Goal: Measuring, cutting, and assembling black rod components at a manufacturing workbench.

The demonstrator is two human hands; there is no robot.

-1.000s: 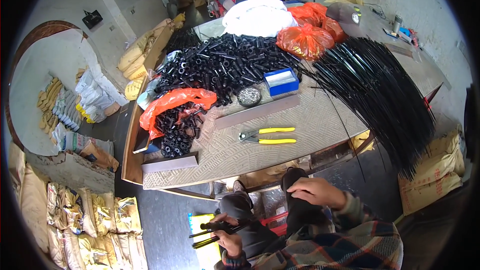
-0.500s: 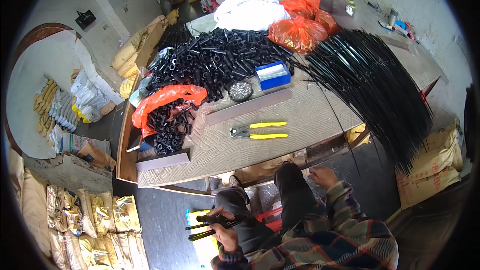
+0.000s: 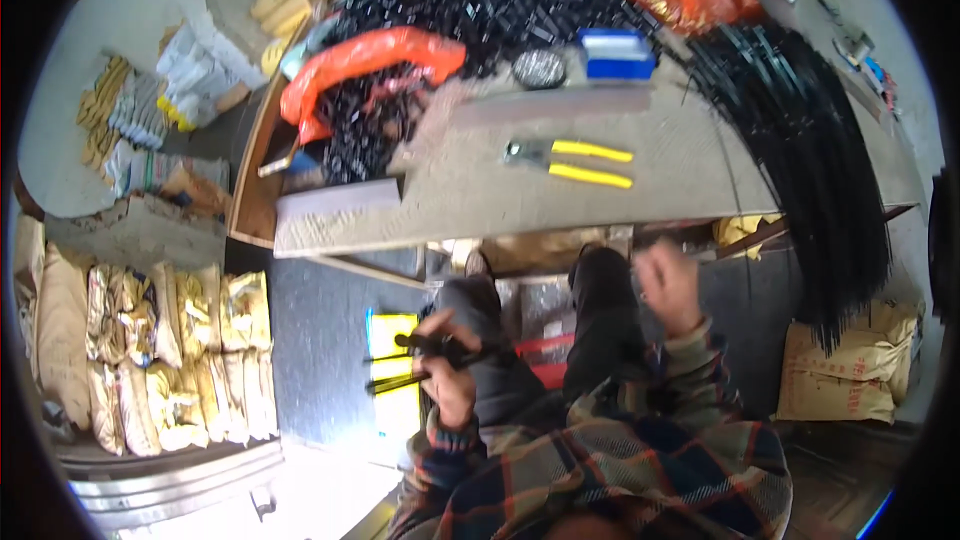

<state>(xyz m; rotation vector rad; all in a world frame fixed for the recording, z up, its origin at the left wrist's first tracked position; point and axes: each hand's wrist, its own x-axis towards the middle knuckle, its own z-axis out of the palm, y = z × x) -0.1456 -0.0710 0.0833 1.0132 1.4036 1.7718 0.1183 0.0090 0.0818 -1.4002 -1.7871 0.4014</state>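
Over my lap, my left hand (image 3: 445,370) is closed round a few thin black rods (image 3: 395,380), whose ends stick out to the left. A short black piece is also at its fingers. My right hand (image 3: 668,285) hovers beside my right knee, just off the table's front edge. It is smeared by motion; its fingers look curled, and anything in them cannot be made out. Closest to it on the table lie yellow-handled pliers (image 3: 592,149). A large bundle of long black rods (image 3: 800,130) hangs over the table's right side.
On the table (image 3: 480,210) are a heap of black tubular parts (image 3: 480,0), an orange bag (image 3: 370,50), a round dish of small shiny pieces (image 3: 538,69), a blue box (image 3: 617,68), and flat strips (image 3: 340,200). Sacks (image 3: 180,330) lie at left; another sack (image 3: 840,370) stands right.
The view has tipped down, so the table sits higher in the picture. My right hand has risen slightly and blurs with motion. My left hand still grips the black rods.
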